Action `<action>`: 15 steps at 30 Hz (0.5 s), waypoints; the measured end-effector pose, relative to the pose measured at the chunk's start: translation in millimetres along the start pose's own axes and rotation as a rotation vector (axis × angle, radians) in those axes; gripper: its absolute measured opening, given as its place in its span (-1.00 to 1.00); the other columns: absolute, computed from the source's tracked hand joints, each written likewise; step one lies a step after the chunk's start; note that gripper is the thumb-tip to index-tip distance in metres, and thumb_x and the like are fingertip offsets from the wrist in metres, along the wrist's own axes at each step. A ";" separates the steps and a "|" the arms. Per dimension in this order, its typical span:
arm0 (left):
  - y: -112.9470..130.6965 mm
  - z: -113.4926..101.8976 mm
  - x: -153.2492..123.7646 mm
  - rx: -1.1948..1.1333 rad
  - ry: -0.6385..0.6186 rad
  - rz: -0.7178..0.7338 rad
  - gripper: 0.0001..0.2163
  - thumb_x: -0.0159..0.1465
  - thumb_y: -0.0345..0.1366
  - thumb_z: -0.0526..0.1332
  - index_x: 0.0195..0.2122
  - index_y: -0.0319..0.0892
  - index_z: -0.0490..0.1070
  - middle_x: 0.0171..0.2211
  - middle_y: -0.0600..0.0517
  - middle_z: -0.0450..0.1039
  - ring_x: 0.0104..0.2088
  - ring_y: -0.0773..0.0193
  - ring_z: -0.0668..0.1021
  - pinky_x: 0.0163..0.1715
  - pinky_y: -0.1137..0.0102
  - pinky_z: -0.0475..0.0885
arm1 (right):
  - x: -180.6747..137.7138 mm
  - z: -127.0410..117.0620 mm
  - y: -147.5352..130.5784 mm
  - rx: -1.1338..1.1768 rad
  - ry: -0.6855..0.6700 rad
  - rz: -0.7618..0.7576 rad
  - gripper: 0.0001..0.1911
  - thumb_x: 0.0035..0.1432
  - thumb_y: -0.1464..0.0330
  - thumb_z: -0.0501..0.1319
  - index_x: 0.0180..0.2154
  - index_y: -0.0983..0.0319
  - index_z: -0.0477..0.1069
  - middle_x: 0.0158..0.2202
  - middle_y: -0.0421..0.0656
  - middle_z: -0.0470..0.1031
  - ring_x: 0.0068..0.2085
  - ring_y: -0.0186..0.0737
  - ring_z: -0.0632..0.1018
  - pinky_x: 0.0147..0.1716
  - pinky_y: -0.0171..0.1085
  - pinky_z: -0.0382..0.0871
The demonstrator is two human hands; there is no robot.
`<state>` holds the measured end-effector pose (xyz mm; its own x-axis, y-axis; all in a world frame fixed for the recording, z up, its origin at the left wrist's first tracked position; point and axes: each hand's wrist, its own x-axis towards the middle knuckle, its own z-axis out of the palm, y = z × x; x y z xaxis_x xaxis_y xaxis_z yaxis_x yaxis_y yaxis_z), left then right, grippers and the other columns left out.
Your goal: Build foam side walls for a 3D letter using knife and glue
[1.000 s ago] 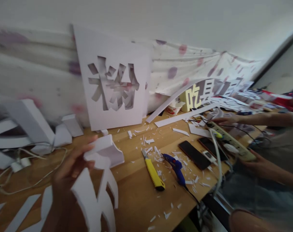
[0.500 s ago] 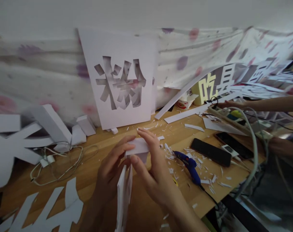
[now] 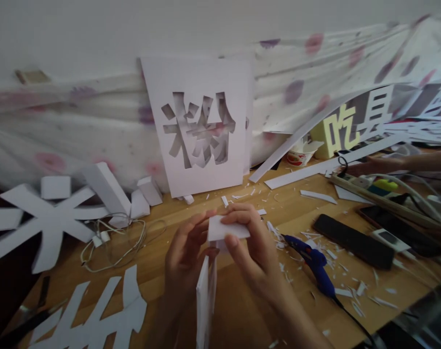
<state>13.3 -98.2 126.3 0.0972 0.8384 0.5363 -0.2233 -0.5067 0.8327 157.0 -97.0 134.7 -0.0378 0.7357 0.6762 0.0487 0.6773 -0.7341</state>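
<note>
Both hands hold a white foam-board cut-out piece [image 3: 220,231] upright over the wooden table [image 3: 242,300]. My left hand [image 3: 186,252] grips it from the left, fingers curled at its top. My right hand [image 3: 253,247] pinches the flat top strip between thumb and fingers. The lower part of the piece [image 3: 204,310] runs edge-on down toward me. A blue glue gun [image 3: 313,261] lies just right of my right hand.
A white board with a cut-out character [image 3: 200,126] leans on the cloth-covered wall. Large white foam letters [image 3: 53,213] and a cable [image 3: 114,242] lie at left. Black phones [image 3: 353,235], a power strip [image 3: 373,186] and another person's arm [image 3: 405,162] are at right. Paper scraps litter the table.
The view swung left. My right hand came in and joined the left on the foam piece, which turned edge-on. The yellow knife went out of sight behind my hands.
</note>
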 end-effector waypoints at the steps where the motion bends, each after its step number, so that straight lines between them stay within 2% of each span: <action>1: -1.3 -0.5 0.2 -0.008 -0.004 0.015 -0.56 0.26 -0.36 0.31 0.15 0.08 0.35 0.14 -0.04 0.46 0.05 0.12 0.57 -0.08 0.33 0.58 | -0.2 -1.1 0.2 -0.031 -0.009 -0.018 -0.84 0.33 0.34 0.14 -0.05 0.09 0.34 -0.05 -0.14 0.36 0.01 -0.15 0.42 0.01 -0.15 0.28; 5: -5.7 -2.4 2.1 0.005 -0.025 0.081 -0.60 0.27 -0.34 0.31 0.12 0.09 0.39 0.11 -0.02 0.47 0.07 0.10 0.55 -0.03 0.25 0.56 | -1.3 -3.2 1.9 -0.098 -0.014 -0.088 -0.80 0.33 0.39 0.13 -0.02 0.09 0.35 -0.02 -0.14 0.35 0.01 -0.17 0.40 -0.01 -0.18 0.29; 10: -4.3 -1.9 3.1 0.011 -0.026 0.048 -0.61 0.27 -0.35 0.30 0.11 0.10 0.41 0.15 -0.02 0.42 0.15 0.08 0.48 0.04 0.24 0.53 | 2.2 -2.4 4.8 -0.093 -0.033 -0.130 -0.77 0.33 0.44 0.14 -0.03 0.06 0.39 0.00 -0.18 0.35 0.06 -0.22 0.39 0.04 -0.22 0.26; 15: -0.9 2.8 2.9 -0.001 0.051 0.040 -0.64 0.25 -0.35 0.32 0.06 0.08 0.44 0.18 -0.02 0.39 0.16 0.08 0.47 0.09 0.18 0.50 | 7.1 1.2 5.5 -0.123 -0.030 -0.150 -0.77 0.33 0.46 0.14 -0.04 0.06 0.41 -0.01 -0.20 0.35 0.07 -0.25 0.38 0.08 -0.24 0.24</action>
<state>16.5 -95.9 127.5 0.0382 0.8266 0.5615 -0.2272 -0.5401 0.8104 155.8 -88.0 135.4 -0.0835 0.6279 0.7738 0.1617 0.7748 -0.6112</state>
